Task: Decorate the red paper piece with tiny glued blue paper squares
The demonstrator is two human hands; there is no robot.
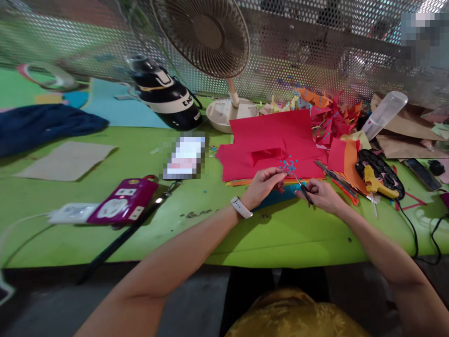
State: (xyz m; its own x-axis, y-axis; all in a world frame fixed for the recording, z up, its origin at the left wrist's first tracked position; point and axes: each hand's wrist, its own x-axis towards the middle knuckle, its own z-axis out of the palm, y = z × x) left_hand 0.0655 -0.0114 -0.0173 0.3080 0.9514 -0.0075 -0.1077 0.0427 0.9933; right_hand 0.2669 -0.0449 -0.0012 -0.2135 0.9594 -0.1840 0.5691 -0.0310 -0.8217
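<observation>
In my right hand point(322, 193) is a pair of small scissors point(306, 192) with dark handles, its blades pointing up and left. My left hand point(267, 182) is closed in a pinch just left of the blade tips. What its fingertips grip is too small to make out. Tiny blue paper bits point(289, 164) lie scattered just beyond the fingers on stacked red paper sheets point(271, 128). Below the hands, a blue paper piece point(280, 196) sticks out from under the stack.
A fan point(229, 110) and a black bottle point(168, 100) stand behind. To the left are a phone point(185, 157) and a purple power strip point(122, 201). Folded paper shapes point(331, 119) pile at the back right, with a yellow glue gun point(379, 182) and cord in front.
</observation>
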